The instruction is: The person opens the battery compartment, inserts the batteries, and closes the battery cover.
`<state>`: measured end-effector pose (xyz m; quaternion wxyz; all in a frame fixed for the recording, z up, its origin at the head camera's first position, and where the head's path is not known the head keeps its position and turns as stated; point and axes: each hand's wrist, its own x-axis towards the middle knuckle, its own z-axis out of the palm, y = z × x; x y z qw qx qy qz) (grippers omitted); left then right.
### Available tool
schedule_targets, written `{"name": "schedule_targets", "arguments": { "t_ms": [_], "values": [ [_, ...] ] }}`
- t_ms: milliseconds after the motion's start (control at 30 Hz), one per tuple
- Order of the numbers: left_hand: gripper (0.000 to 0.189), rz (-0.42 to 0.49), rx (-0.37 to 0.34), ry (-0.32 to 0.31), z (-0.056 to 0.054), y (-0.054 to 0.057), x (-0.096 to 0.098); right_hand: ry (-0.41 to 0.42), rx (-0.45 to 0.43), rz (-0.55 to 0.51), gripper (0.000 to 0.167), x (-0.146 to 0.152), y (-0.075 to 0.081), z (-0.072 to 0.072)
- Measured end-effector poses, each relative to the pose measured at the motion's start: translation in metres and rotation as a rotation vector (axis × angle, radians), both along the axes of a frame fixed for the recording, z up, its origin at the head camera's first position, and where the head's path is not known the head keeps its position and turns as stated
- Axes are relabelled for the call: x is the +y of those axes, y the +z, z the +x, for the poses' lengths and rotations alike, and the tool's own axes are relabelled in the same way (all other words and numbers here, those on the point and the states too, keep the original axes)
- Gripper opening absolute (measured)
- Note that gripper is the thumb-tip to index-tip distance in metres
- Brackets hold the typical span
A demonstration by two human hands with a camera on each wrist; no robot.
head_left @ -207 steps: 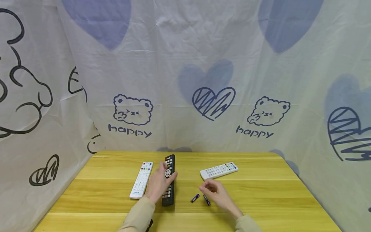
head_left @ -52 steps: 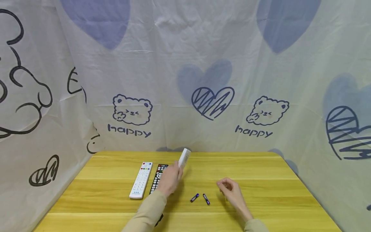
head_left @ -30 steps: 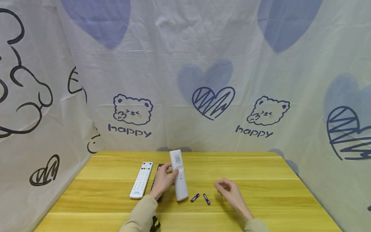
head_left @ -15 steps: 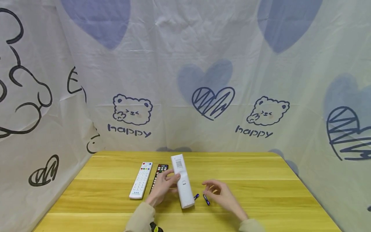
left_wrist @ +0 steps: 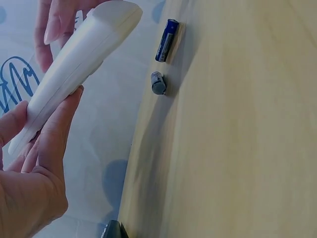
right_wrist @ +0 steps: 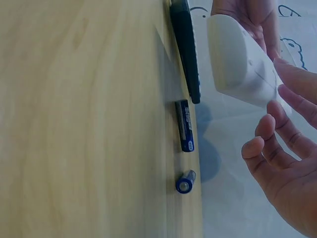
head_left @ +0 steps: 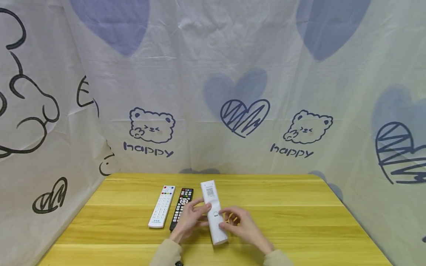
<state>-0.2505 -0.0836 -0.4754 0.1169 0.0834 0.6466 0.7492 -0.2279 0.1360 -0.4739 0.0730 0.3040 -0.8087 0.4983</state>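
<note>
A white remote control (head_left: 216,231) is tilted above the table, its back with a printed code facing up. My left hand (head_left: 190,218) grips it by the left side, thumb across the back. On the other side, thumb and index finger of my right hand (head_left: 242,226) pinch its edge near the mark at mid-back; the other fingers curl free. In the left wrist view, two dark blue batteries, one lengthwise (left_wrist: 167,40) and one end-on (left_wrist: 158,83), lie on the table beneath. In the head view the remote and right hand hide them.
A black remote control (head_left: 183,201) lies buttons up just left of my left hand. Further left is another white remote control (head_left: 162,207), also buttons up. The wooden table (head_left: 316,221) ends at a printed cloth (head_left: 199,155) behind.
The black remote control, earlier under my left hand, now lies further left. My left hand has picked up the right-hand white remote and turned it over. My right hand has come leftward onto it.
</note>
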Motion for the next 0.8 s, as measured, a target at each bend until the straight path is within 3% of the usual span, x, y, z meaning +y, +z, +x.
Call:
{"name": "schedule_targets", "arguments": {
  "t_ms": [200, 800],
  "values": [
    [0.061, 0.013, -0.004, 0.0, 0.001, 0.0, 0.001, 0.007, 0.026, -0.003, 0.029, -0.006, -0.001, 0.0],
    [0.055, 0.024, 0.01, 0.021, 0.003, -0.004, 0.006, -0.092, -0.043, 0.078, 0.028, -0.019, 0.002, 0.001]
  ]
}}
